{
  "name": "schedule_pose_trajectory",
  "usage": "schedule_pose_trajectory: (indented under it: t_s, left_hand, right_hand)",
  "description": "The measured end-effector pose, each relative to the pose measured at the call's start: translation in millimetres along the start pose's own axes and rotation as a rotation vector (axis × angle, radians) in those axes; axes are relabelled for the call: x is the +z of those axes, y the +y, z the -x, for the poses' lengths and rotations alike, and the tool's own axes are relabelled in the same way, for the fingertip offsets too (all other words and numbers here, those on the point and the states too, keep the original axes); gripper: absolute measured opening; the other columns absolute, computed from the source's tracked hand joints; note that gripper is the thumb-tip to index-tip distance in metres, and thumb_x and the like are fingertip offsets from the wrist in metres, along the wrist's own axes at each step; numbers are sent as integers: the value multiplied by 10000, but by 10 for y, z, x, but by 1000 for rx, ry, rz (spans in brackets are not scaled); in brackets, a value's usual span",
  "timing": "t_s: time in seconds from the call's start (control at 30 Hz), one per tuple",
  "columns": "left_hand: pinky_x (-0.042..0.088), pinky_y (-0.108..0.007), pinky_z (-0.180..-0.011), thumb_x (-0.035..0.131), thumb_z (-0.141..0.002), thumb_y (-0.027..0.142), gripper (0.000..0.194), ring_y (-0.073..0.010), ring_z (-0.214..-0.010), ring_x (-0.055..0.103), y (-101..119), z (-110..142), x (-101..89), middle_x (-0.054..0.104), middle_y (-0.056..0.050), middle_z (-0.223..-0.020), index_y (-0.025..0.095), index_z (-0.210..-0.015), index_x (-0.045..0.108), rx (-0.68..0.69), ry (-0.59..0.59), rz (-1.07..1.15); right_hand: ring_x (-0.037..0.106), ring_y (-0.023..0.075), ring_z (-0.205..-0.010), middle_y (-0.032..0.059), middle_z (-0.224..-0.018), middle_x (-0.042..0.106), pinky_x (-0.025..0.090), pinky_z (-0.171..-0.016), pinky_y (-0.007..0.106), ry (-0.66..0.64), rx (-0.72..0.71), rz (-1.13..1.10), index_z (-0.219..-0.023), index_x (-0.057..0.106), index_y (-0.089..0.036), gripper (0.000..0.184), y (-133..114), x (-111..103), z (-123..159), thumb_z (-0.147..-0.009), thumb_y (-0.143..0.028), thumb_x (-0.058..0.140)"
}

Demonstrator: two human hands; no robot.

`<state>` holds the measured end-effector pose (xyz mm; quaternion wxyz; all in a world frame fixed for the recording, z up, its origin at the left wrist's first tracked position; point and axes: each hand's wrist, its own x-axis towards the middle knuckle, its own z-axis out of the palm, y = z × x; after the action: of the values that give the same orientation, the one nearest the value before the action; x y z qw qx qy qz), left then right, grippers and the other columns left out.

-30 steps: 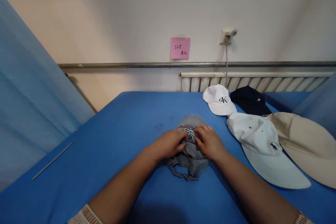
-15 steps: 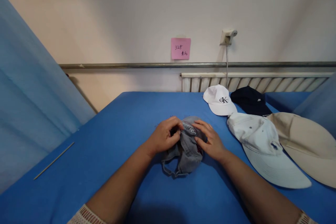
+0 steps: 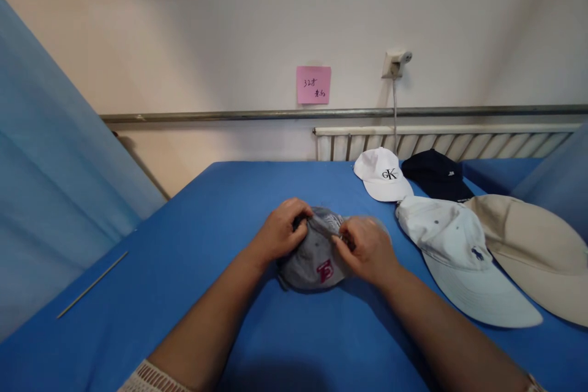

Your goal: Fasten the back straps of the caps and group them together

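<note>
A grey baseball cap [image 3: 305, 260] with a red-pink emblem and white lettering lies on the blue-covered surface in front of me. My left hand [image 3: 285, 228] pinches the cap's fabric at its upper left. On the other side, my right hand [image 3: 370, 248] grips the cloth near the lettering, fingers curled and slightly blurred. A fold of the fabric stretches between the two hands. The cap's brim is mostly hidden behind my right hand.
To the right lie a white cap [image 3: 382, 174], a navy cap [image 3: 436, 174], a pale cap [image 3: 448, 233] and a beige cap [image 3: 537, 239]. A thin stick [image 3: 92, 285] rests at left. Blue curtains [image 3: 59, 196] hang at the side; a radiator [image 3: 441, 141] stands behind.
The grey cap has turned, so its emblem now faces me and the back strap opening is out of sight. My right hand has gone from spread fingers to a pinch.
</note>
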<state>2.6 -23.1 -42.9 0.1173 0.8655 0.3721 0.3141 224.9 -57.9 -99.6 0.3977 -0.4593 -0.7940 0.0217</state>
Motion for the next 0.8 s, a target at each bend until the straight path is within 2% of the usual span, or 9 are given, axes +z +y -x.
schedule_pose_trajectory:
  t_s: [0.07,0.17,0.23,0.37,0.5,0.63,0.8]
  left_hand:
    - [448,-317,-872,480,-778,65,234,-183,-930,573,-30,5,-7,623,-34,-945,195,-941,587,15,-32,11]
    - [453,-320,-887,489,-784,61,253,-179,-946,579,-45,16,-8,632,-26,-958,198,-966,597,42,-59,29]
    - [458,-320,-889,495,-792,66,254,-176,-951,585,-40,20,-7,636,-26,-965,200,-979,602,52,-53,43]
    - [467,-319,-889,502,-819,87,223,-171,-953,596,-11,23,0,643,-28,-969,202,-979,607,60,-1,58]
    - [473,-317,-886,507,-835,102,200,-168,-955,609,15,27,23,655,-35,-980,199,-974,613,66,88,46]
    - [476,-311,-881,520,-844,117,178,-163,-947,615,27,31,47,665,-35,-976,199,-963,625,54,103,45]
    - [490,-313,-890,567,-847,185,171,-168,-947,629,-7,28,52,671,-46,-998,196,-1004,634,-48,137,124]
  right_hand:
    - [549,186,-679,28,-744,605,413,-694,328,-52,20,-70,-908,576,-214,143,-24,-32,30,-898,-353,544]
    - [591,226,-912,72,-976,640,458,-819,362,-37,34,-184,-1056,572,-210,222,36,-11,34,-891,-360,568]
    - [558,254,-1075,85,-1135,619,446,-924,404,-56,23,-220,-1153,551,-223,323,83,23,18,-867,-364,606]
    - [520,263,-1145,90,-1246,585,422,-977,425,-140,40,-191,-1242,506,-221,450,57,71,9,-842,-376,641]
    - [541,264,-1069,91,-1178,613,424,-911,404,-245,73,-81,-1232,521,-215,457,-43,98,25,-814,-330,664]
    - [569,245,-914,68,-967,649,400,-785,353,-318,145,39,-1050,596,-214,254,-72,136,2,-808,-275,640]
    - [566,202,-831,32,-859,638,365,-711,298,-263,181,-28,-880,568,-215,78,-1,109,-5,-812,-233,600]
